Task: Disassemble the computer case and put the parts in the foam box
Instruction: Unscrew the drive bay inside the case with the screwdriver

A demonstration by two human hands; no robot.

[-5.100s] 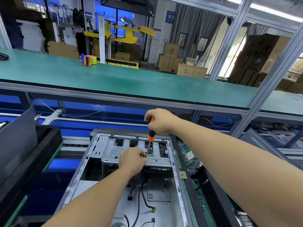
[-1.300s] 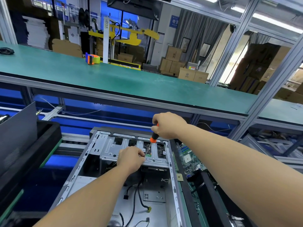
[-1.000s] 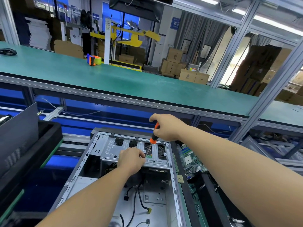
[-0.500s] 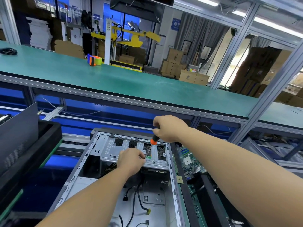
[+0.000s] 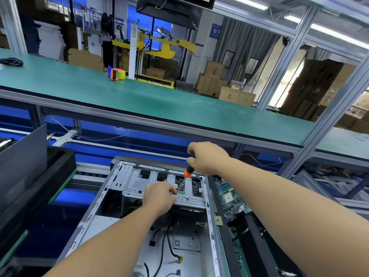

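- I see the case (image 5: pixel 111 206) lying open on its side below the green tabletop (image 5: pixel 139 100), cables (image 5: pixel 165 246) loose on its floor.
- My right hand (image 5: pixel 207 157) grips the screwdriver (image 5: pixel 184 177) by its black-and-orange handle, shaft angled down onto the drive cage (image 5: pixel 137 184).
- My left hand (image 5: pixel 159 196) rests on the cage, fingers (image 5: pixel 172 191) curled and pinching near the screwdriver tip; what they pinch I cannot tell.
- A circuit board (image 5: pixel 229 194) sits just right of the case.
- A tape dispenser (image 5: pixel 116 73) stands on the far tabletop.
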